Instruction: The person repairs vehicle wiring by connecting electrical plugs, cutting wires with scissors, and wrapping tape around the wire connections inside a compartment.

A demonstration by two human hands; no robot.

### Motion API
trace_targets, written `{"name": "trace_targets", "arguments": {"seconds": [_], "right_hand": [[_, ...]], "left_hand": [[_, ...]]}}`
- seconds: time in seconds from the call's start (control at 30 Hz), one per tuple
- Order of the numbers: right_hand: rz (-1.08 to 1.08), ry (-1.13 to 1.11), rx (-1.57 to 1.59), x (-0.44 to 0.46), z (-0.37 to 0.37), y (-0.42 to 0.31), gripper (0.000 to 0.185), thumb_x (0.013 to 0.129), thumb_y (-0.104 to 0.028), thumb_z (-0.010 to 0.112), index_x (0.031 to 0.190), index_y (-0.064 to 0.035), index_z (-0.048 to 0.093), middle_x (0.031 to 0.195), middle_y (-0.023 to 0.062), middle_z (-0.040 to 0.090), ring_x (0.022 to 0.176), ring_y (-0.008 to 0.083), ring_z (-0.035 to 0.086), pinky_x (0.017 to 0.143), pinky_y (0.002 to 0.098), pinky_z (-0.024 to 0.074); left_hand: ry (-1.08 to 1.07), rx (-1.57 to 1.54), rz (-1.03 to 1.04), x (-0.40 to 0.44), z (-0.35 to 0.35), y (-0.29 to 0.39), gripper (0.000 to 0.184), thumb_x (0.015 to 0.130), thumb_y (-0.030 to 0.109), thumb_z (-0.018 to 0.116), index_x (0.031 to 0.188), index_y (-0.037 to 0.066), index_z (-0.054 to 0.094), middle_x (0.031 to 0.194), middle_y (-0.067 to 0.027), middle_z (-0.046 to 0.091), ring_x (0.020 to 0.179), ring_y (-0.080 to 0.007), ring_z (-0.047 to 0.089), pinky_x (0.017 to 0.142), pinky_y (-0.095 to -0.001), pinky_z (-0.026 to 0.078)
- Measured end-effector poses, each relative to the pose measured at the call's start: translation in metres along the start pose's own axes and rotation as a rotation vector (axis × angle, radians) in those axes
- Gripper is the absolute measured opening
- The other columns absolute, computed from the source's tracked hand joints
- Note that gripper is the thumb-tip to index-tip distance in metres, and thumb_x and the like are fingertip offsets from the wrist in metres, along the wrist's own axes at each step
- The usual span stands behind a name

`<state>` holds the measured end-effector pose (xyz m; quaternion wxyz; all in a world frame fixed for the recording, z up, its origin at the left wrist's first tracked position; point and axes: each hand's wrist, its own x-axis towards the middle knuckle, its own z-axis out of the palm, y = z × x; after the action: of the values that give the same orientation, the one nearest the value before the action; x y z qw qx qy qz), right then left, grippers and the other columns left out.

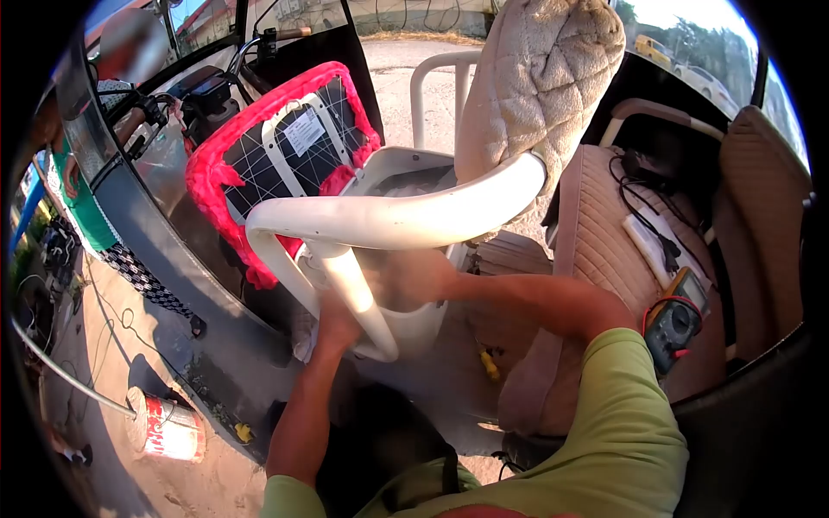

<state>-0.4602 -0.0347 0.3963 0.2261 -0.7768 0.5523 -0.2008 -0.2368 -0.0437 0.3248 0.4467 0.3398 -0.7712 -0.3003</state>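
My left hand (337, 321) is down beside the lower part of a white bent-tube frame (363, 216), its fingers hidden by the tube. Smeared by motion, my right hand (421, 276) reaches in behind that tube, over the white seat box (414, 332); whether it holds anything I cannot make out. A seat with a fluffy red cover (250, 138) is tipped up on the box, its black underside and a white label (304, 131) showing. Part of the box's inside is hidden by the tube and my hands.
A quilted beige backrest (540, 86) rises on the tube. On the beige bench (596, 216) at right lie a multimeter (672, 332) and black cables (652, 216). A yellow-handled tool (490, 364) lies on the floor. Outside left are a person (86, 190) and a bucket (168, 429).
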Motion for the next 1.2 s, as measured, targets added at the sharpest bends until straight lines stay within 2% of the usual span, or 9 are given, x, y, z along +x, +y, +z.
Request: {"name": "trace_targets", "arguments": {"seconds": [0.27,0.33,0.37,0.53,0.67,0.7,0.8,0.93,1.2], "right_hand": [[-0.071,0.123,-0.110,0.003,0.012,0.001,0.024,0.092,-0.032,0.060,0.087,-0.0140,0.075,0.088,0.0124,0.074,0.086,0.0351,0.071,0.079,0.0452,0.0560],[-0.043,0.101,-0.118,0.008,0.017,0.004,0.020,0.091,-0.027,0.062,0.091,-0.0114,0.074,0.090,0.0176,0.073,0.084,0.0388,0.070,0.078,0.0483,0.0556],[-0.068,0.093,-0.076,0.013,0.022,0.013,0.019,0.092,-0.025,0.063,0.094,-0.0092,0.073,0.091,0.0188,0.074,0.087,0.0410,0.070,0.077,0.0503,0.0552],[-0.287,0.153,0.007,0.017,0.027,0.030,0.029,0.093,-0.026,0.063,0.112,-0.0040,0.070,0.101,0.0234,0.071,0.099,0.0429,0.067,0.086,0.0481,0.0524],[-0.235,0.207,-0.056,0.012,0.022,0.009,0.033,0.090,-0.032,0.067,0.093,0.0002,0.073,0.084,0.0308,0.068,0.090,0.0510,0.066,0.076,0.0569,0.0526],[-0.228,0.199,-0.074,0.015,0.024,0.021,0.034,0.089,-0.033,0.068,0.093,0.0000,0.074,0.084,0.0307,0.068,0.091,0.0511,0.066,0.076,0.0572,0.0524],[-0.239,0.168,-0.073,0.018,0.028,0.030,0.032,0.088,-0.034,0.070,0.093,-0.0023,0.075,0.084,0.0296,0.068,0.090,0.0515,0.066,0.076,0.0571,0.0520],[-0.282,0.182,-0.024,0.012,0.024,0.014,0.026,0.088,-0.029,0.072,0.091,-0.0038,0.075,0.087,0.0247,0.071,0.088,0.0508,0.066,0.076,0.0554,0.0520],[-0.498,0.215,-0.115,0.018,0.033,0.043,0.017,0.097,-0.015,0.062,0.104,-0.0025,0.071,0.094,0.0186,0.070,0.088,0.0418,0.066,0.077,0.0481,0.0520]], "left_hand": [[0.196,0.249,0.294,-0.082,-0.064,0.161,0.034,0.086,-0.004,0.066,0.120,-0.003,0.064,0.089,-0.0147,0.071,0.073,-0.0215,0.072,0.069,-0.0360,0.057],[0.081,0.396,0.525,-0.033,-0.095,0.225,0.047,0.081,-0.005,0.069,0.127,-0.004,0.059,0.093,-0.0140,0.074,0.059,-0.0262,0.069,0.056,-0.0382,0.055],[0.262,0.285,0.676,-0.006,-0.093,0.241,0.051,0.078,-0.005,0.071,0.128,-0.004,0.059,0.092,-0.0151,0.075,0.059,-0.0259,0.069,0.052,-0.0390,0.053],[0.001,0.421,0.465,0.074,-0.138,0.335,0.034,0.083,0.015,0.065,0.110,-0.006,0.065,0.072,-0.0233,0.068,0.069,-0.0408,0.070,0.062,-0.0496,0.055],[0.212,0.114,0.314,0.028,-0.136,0.284,0.033,0.086,0.013,0.068,0.116,0.000,0.065,0.076,-0.0175,0.070,0.073,-0.0323,0.073,0.066,-0.0429,0.056],[0.241,0.072,0.376,0.010,-0.129,0.245,0.038,0.093,0.003,0.068,0.130,0.005,0.061,0.070,-0.0047,0.066,0.064,-0.0075,0.059,0.061,-0.0281,0.048],[0.411,-0.204,0.004,-0.049,-0.125,0.158,0.031,0.099,0.004,0.063,0.130,0.004,0.064,0.073,0.0009,0.064,0.060,-0.0031,0.052,0.057,-0.0220,0.044],[0.813,-0.366,-0.326,-0.108,-0.112,0.062,0.020,0.101,0.006,0.057,0.118,0.000,0.066,0.071,-0.0031,0.065,0.052,-0.0060,0.053,0.048,-0.0239,0.041],[0.718,-0.173,-0.781,-0.230,-0.050,-0.094,0.023,0.097,0.015,0.062,0.114,0.003,0.069,0.078,-0.0090,0.070,0.060,-0.0164,0.064,0.055,-0.0338,0.051]]}}
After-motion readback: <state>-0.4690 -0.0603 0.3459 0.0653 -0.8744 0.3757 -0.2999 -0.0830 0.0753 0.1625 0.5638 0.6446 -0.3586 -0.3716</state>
